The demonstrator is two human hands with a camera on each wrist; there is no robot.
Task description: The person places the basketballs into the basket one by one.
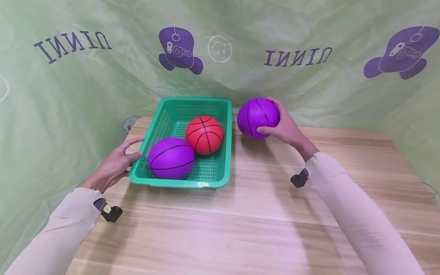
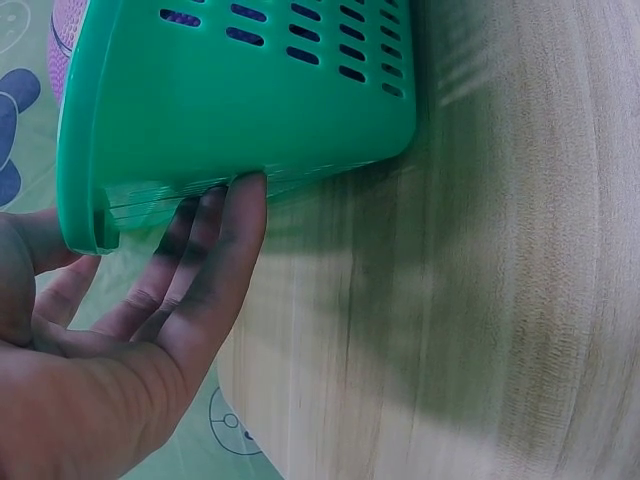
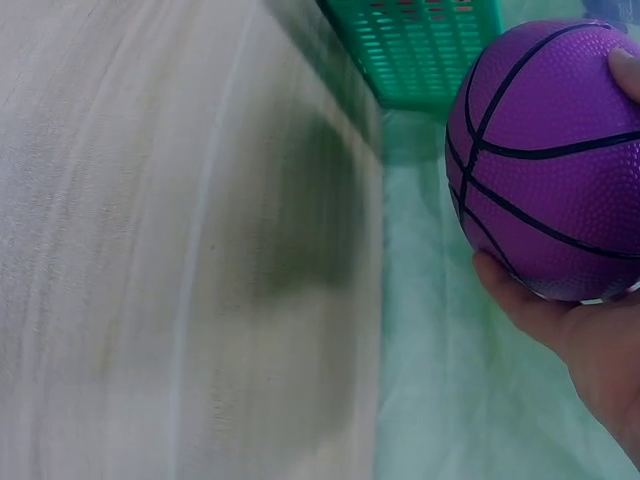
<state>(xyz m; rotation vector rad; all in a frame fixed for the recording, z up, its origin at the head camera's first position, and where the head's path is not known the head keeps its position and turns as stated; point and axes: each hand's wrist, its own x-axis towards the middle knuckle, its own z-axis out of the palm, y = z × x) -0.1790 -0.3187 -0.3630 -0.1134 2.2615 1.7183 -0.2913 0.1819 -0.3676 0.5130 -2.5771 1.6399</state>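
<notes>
A green plastic basket (image 1: 225,168) with slotted walls stands on the table. Inside lie a purple basketball (image 1: 171,158) at the near left and a red basketball (image 1: 204,135) at the right, close together. My left hand (image 1: 115,164) touches the basket's left side; in the left wrist view, its nearly straight fingers (image 2: 225,260) rest on the outer wall under the rim. Just right of the basket, my right hand (image 1: 283,126) grips a second purple basketball (image 1: 256,116), thumb and fingers spread round it. That ball (image 3: 560,160) is held above the table's back edge.
The wooden table (image 1: 261,225) extends to the front and right of the basket. A green printed curtain (image 1: 240,80) hangs close behind and at both sides. A dark wrist mount (image 1: 300,178) sits at the right cuff, another mount (image 1: 109,210) at the left.
</notes>
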